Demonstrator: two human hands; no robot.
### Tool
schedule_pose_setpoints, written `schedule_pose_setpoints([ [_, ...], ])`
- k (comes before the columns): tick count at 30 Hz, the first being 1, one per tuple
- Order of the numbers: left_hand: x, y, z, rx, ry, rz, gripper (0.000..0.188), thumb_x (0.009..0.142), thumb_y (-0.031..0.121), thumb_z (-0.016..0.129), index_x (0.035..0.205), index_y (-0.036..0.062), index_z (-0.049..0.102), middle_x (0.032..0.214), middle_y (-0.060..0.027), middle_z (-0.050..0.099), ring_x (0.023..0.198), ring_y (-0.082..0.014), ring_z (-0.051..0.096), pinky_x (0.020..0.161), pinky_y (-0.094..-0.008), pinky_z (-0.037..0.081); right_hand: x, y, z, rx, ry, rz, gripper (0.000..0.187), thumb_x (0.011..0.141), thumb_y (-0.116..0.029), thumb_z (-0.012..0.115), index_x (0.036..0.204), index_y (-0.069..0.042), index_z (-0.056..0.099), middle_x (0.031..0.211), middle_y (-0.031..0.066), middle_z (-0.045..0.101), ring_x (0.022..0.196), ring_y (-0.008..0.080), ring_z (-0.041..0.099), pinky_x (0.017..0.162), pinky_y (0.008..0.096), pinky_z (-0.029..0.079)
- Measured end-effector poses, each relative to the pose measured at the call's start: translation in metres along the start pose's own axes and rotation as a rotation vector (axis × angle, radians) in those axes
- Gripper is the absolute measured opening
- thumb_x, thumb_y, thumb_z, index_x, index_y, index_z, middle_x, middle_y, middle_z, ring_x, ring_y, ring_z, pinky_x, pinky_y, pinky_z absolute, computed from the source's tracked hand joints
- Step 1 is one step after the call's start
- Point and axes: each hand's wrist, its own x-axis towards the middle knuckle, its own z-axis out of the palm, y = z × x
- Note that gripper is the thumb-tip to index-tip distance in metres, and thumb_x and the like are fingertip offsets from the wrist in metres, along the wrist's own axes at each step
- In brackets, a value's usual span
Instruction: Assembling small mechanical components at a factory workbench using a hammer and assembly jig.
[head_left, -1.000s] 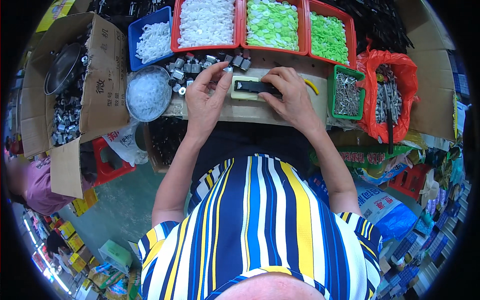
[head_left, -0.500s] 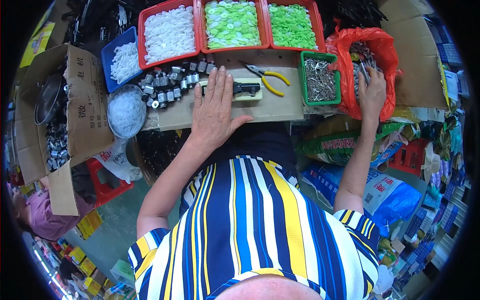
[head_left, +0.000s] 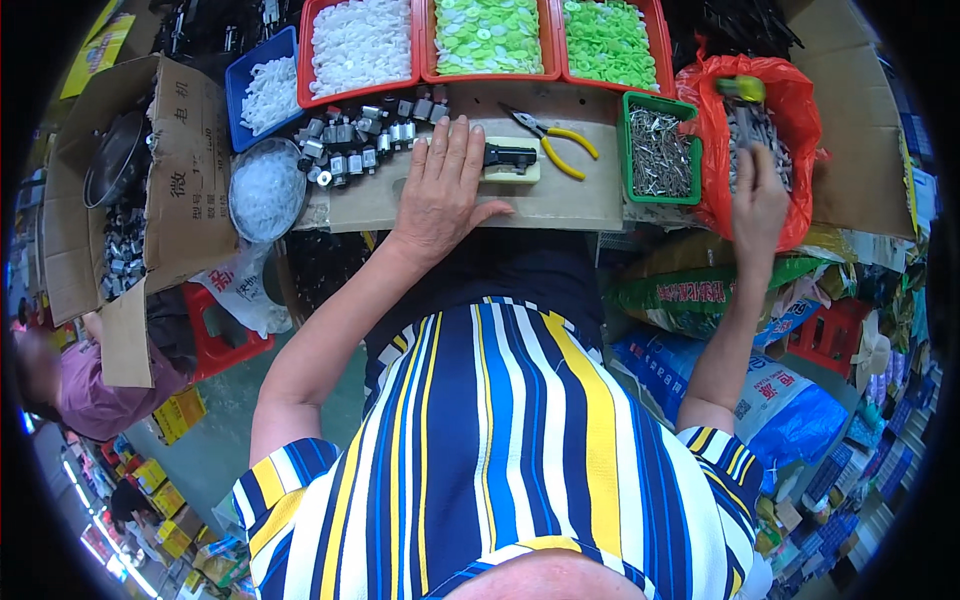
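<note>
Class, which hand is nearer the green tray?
Right. The right hand is right of the green tray, at the red bag; the left hand is farther away, to the tray's left.

The premises present as a workshop: a workbench point(head_left: 575, 208) carries red trays point(head_left: 360, 94) of white and green plastic pieces point(head_left: 487, 35), a heap of silver metal parts point(head_left: 342, 160), yellow-handled pliers point(head_left: 538, 128) and a green basket point(head_left: 661, 199) of metal pins point(head_left: 658, 150). A red plastic bag point(head_left: 712, 150) of further metal pieces stands toward the right, an open carton point(head_left: 190, 130) of metal parts toward the left. Around the bench are noted filled sacks point(head_left: 785, 425), yellow boxes point(head_left: 180, 415), red stools point(head_left: 218, 350), strip lights point(head_left: 95, 525) and another person point(head_left: 110, 385) in a purple top.
</note>
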Motion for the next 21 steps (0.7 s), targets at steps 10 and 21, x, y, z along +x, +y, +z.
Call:
schedule_pose_setpoints([
  [10,0.004,0.001,-0.001,0.010,0.056,0.023,0.096,0.073,0.062,0.068,0.136,-0.0068,0.045,0.135,-0.0252,0.050,0.128,-0.0394,0.047,0.108,-0.0486,0.036,-0.046,-0.118,0.047,0.268,-0.485,-0.290,0.026,0.093,-0.007,0.058,0.117,0.001,0.057,0.094,0.0219,0.064,0.082,0.0393,0.064,0.070,0.0456,0.051],
  [21,0.002,0.000,0.005,0.014,0.112,0.022,0.093,0.074,0.063,0.066,0.133,-0.0065,0.048,0.133,-0.0249,0.052,0.126,-0.0399,0.049,0.106,-0.0491,0.038,-0.052,-0.125,0.039,0.123,-0.447,-0.329,0.036,0.093,-0.012,0.059,0.128,-0.005,0.052,0.082,0.0181,0.062,0.073,0.0375,0.064,0.062,0.0445,0.051],
])
